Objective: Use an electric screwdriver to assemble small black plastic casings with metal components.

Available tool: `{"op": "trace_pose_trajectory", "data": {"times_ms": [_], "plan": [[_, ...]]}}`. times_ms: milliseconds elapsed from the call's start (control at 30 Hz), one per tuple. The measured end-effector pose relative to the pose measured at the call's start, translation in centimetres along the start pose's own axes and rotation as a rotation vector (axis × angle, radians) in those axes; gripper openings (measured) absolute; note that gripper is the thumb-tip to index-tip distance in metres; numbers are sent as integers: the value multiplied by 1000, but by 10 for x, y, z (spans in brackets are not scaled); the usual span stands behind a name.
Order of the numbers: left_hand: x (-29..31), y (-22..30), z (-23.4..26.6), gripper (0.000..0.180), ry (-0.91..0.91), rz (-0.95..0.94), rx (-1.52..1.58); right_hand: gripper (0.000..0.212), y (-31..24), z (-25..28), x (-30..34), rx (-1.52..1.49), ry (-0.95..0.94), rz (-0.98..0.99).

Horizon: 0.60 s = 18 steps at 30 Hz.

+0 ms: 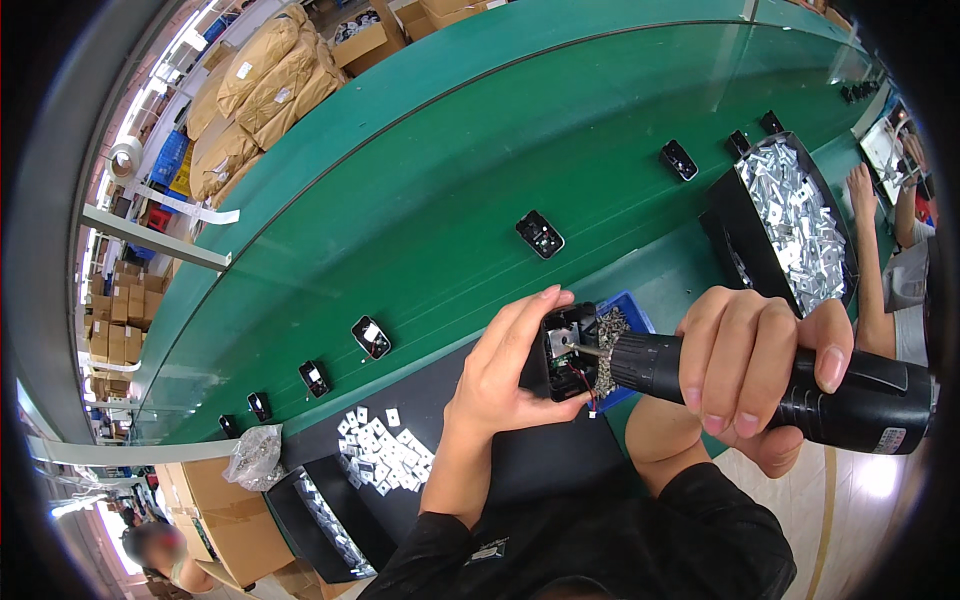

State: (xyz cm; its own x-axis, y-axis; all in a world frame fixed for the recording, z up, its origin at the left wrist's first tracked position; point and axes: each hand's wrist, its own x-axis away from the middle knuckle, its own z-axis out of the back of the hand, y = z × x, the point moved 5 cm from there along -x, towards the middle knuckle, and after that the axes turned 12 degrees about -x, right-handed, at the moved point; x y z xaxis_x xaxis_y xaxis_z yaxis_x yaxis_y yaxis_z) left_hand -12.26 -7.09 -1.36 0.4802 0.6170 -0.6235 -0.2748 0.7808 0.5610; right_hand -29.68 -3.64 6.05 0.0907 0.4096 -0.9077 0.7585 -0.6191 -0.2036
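Note:
My left hand is closed around a small black plastic housing, its open side turned to the right. Inside the housing sit a silvery metal plate and some electronics, and a thin wire lead with a white connector hangs out. My right hand wraps around a thick black electric screwdriver held sideways. The screwdriver's bit reaches into the housing at the metal plate; whether it sits on a screw is too small to tell. Behind them, a blue tray holds many small screws.
Several similar housings lie along the green conveyor belt. A black box of metal plates stands at the right. Loose white-silver plates and a second black box are at the left. A co-worker's arm is at far right.

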Motion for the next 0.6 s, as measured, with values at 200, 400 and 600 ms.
{"op": "trace_pose_trajectory", "data": {"times_ms": [200,400,600], "plan": [[-1,-1,-2,87,-9,2,9,40,-2,-1,2,-20,41,-2],[-1,0,-4,90,-26,3,10,40,-2,2,2,-4,70,13],[0,0,-5,91,-37,8,9,42,-1,2,1,24,24,11]]}}
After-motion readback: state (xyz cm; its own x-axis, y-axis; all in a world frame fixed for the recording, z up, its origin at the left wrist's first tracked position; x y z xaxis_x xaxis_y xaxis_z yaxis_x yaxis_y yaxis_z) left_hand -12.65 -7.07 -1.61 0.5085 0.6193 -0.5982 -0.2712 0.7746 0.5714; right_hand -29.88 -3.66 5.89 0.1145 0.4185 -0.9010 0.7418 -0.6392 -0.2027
